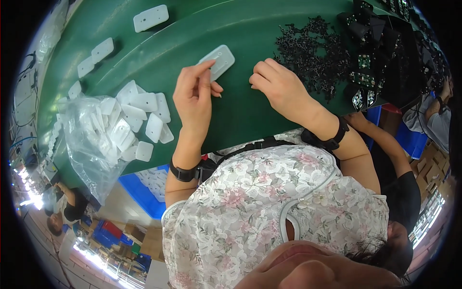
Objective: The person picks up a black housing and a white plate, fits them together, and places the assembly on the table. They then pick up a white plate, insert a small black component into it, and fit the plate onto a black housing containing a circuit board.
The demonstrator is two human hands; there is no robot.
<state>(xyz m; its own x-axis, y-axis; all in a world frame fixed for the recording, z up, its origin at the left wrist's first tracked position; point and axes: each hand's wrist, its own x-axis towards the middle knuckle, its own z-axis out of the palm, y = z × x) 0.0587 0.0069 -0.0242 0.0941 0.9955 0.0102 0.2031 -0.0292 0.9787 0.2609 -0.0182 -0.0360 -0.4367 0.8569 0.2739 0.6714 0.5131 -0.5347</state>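
Observation:
A white plastic cover, rounded at the corners and with small holes, lies on the green table in front of me. My left hand is at its near left edge, index finger stretched over the rim and the other fingers loosely bent and apart. Whether the fingertips press on the cover cannot be seen. To the right of the cover, my right hand hovers with its fingers curled together; anything between the fingertips is hidden. Beyond it is a spread pile of small black parts.
A clear plastic bag spills several white covers at the left. More covers lie farther back on the table. Black housings and green circuit boards are heaped at the right. A blue bin stands below the near edge; another person's arm is close on my right.

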